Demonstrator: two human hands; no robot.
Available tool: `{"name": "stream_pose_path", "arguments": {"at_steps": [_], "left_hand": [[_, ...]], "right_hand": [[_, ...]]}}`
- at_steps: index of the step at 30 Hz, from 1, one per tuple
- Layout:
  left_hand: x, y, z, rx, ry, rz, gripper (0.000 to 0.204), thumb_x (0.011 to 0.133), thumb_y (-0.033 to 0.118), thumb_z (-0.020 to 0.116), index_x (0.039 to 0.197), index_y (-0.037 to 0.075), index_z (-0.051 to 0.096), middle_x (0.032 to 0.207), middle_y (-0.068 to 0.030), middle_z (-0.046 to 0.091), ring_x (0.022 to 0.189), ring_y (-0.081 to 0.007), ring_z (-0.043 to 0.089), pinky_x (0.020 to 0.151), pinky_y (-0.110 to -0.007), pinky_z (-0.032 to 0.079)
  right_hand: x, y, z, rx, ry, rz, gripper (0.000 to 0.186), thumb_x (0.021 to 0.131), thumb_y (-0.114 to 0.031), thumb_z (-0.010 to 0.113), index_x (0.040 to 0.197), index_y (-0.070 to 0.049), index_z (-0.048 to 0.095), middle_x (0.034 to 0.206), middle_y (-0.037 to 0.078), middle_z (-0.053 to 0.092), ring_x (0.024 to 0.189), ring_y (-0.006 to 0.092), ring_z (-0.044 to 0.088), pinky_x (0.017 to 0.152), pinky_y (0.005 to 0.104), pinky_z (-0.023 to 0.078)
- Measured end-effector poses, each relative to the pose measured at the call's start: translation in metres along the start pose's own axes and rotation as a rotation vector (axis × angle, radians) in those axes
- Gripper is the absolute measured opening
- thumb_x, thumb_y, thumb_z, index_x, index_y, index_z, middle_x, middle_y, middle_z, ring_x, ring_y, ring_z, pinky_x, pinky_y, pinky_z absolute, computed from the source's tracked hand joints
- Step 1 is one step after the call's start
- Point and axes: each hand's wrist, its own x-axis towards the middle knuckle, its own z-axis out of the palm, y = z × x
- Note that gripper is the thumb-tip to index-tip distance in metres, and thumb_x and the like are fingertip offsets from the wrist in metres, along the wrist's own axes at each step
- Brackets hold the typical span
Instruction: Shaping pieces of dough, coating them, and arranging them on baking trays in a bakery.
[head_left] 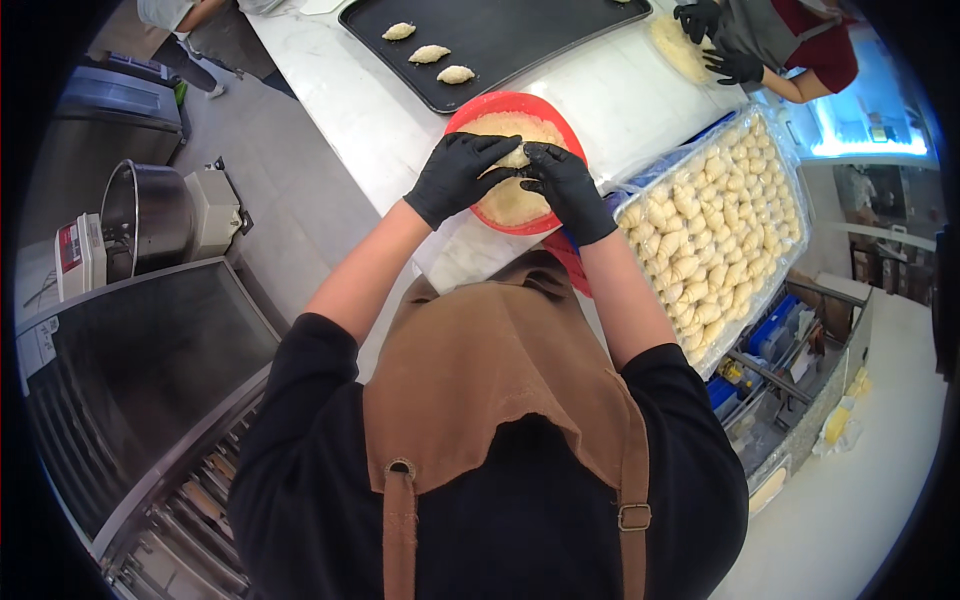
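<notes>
The left hand [462, 178], black-gloved, is closed with thumb and fingers on a small dough piece [514, 158] above the red bowl [574, 132] of pale crumbs [517, 206]. The right hand [567, 190] meets it from the right with bent fingers; whether these pinch it or merely touch it, I cannot tell.

The step looks like coating: a light fingertip hold should keep the ridged, pointed shape, while hard squeezing could flatten it. Turning the piece so that crumbs reach both tips and the grooves would suit, and loose crumbs are best shaken off over the bowl.

On the far side of the surface [345, 125], three coated rolls [429, 54] lie apart on the left of the black baking tray [520, 52]; similar gaps seem wise. Plastic-covered rolls [715, 225] crowd a tray at right.
</notes>
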Motion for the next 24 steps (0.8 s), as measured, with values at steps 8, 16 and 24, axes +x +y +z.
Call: {"name": "stream_pose_path", "arguments": {"at_steps": [8, 16, 24], "left_hand": [[-0.005, 0.014, 0.002, -0.081, 0.047, -0.214, 0.041, 0.085, 0.018, 0.074, 0.125, 0.009, 0.069, 0.107, -0.0087, 0.075, 0.086, -0.0237, 0.070, 0.079, -0.032, 0.053], [-0.004, 0.034, -0.001, -0.469, 0.048, -0.446, 0.039, 0.090, 0.014, 0.071, 0.128, 0.004, 0.067, 0.114, -0.0064, 0.074, 0.089, -0.0166, 0.069, 0.080, -0.028, 0.054], [-0.008, 0.047, 0.006, -0.842, 0.069, -0.798, 0.037, 0.095, 0.018, 0.066, 0.128, 0.001, 0.067, 0.110, -0.0059, 0.074, 0.090, -0.0163, 0.067, 0.081, -0.027, 0.054]], "right_hand": [[0.010, 0.008, -0.007, 0.195, -0.034, 0.037, 0.024, 0.099, -0.016, 0.058, 0.115, 0.000, 0.067, 0.099, 0.012, 0.070, 0.084, 0.0167, 0.066, 0.073, 0.0264, 0.052], [0.003, -0.010, -0.016, 0.121, -0.047, 0.029, 0.025, 0.099, -0.015, 0.059, 0.116, 0.001, 0.067, 0.099, 0.012, 0.069, 0.080, 0.0161, 0.066, 0.071, 0.0259, 0.053], [0.004, -0.002, -0.032, -0.102, -0.131, -0.114, 0.027, 0.097, -0.014, 0.060, 0.118, 0.001, 0.067, 0.100, 0.010, 0.069, 0.083, 0.0160, 0.067, 0.073, 0.0264, 0.055]]}}
